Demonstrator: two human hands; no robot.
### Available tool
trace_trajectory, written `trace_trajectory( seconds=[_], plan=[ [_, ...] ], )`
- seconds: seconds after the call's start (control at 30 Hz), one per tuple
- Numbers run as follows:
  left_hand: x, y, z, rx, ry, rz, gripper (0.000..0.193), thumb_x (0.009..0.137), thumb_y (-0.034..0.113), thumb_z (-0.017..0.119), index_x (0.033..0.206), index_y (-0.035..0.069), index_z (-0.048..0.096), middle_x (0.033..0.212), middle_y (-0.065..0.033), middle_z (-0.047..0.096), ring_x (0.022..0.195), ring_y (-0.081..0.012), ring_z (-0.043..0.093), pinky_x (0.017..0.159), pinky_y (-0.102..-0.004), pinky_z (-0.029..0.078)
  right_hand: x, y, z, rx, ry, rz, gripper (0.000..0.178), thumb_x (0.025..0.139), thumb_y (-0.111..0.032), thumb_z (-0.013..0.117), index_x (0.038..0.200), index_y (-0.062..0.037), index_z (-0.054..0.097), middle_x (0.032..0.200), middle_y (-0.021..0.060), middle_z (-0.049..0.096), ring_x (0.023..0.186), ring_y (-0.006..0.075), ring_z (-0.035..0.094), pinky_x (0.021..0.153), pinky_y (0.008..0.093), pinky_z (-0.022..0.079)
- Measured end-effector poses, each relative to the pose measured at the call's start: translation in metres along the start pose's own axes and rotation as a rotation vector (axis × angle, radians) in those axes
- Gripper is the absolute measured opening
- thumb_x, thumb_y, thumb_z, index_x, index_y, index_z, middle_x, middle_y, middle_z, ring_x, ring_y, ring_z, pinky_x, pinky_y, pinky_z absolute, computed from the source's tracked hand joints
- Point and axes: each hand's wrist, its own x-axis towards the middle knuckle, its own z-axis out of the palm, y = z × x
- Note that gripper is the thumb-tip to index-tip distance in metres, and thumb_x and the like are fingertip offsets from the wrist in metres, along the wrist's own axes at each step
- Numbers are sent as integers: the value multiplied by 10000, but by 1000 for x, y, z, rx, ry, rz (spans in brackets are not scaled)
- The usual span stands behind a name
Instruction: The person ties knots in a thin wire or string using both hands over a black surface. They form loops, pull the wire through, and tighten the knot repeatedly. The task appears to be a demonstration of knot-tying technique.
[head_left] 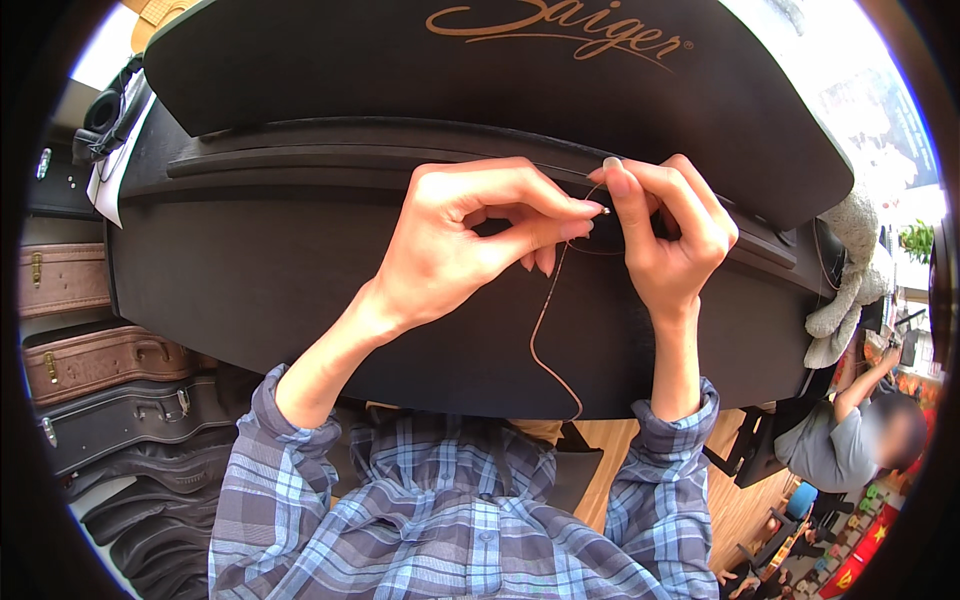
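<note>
While brown cases point(105, 368) lie closed, left grip point(450, 225) and right grip point(675, 220) both pinch a thin cord point(542, 306).

Brown cases point(115, 363) are located at my left, beside a black case point(125, 420). A grey plush toy point(853, 225) is at my right.

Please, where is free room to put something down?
Most room: the smooth black panel, left of the left forearm, below the long black ledge. Smaller patches lie either side of the thin brown cord, between the forearms. Crowded: around the left hand and right hand, and beside the grey plush toy.
</note>
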Motion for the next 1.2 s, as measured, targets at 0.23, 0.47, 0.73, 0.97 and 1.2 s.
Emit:
trace_trajectory(
  seconds=[0.23, 0.47, 0.73, 0.97, 1.2],
  plan=[
    [-2, 10, 5, -123, 118, -165, 473, 883, -30, 755, 1293, -7, 522, 842, -114, 738, 652, -156, 704, 561, -238, 542, -2, 6, 1, 103, -33, -104, 66, 817, -86, 824, 820, -78, 758, 664, 13, 668, 491, 102, 557, 470, 243, 425],
    [1, 7, 5, -33, 34, -130, 205, 928, 4, 711, 1126, -43, 683, 827, -96, 736, 677, -136, 712, 613, -244, 573, -1, 11, -2, 136, -64, -252, 141, 737, -113, 876, 832, -105, 772, 711, 17, 711, 568, 130, 650, 514, 240, 488],
    [2, 12, -3, -225, -71, -269, 175, 959, 40, 685, 1109, -49, 692, 830, -107, 730, 688, -136, 714, 633, -251, 592, -3, 13, -4, 165, -57, -268, 214, 681, -89, 906, 865, -106, 798, 728, 19, 717, 603, 140, 677, 535, 245, 520],
    [2, 19, -9, -431, -174, -388, 226, 972, 49, 669, 1154, -71, 611, 789, -113, 685, 669, -192, 733, 626, -277, 615, -4, 10, -8, 169, -16, -224, 225, 669, -67, 914, 861, -98, 800, 743, 28, 716, 614, 142, 679, 533, 253, 528],
    [4, 12, -18, -516, -418, -462, 362, 981, 102, 671, 1260, -76, 523, 835, -141, 658, 633, -239, 742, 576, -303, 636, -6, 11, -7, 203, -4, -231, 250, 642, -108, 929, 861, -116, 808, 735, 19, 699, 608, 140, 672, 533, 246, 523]
  ],
)
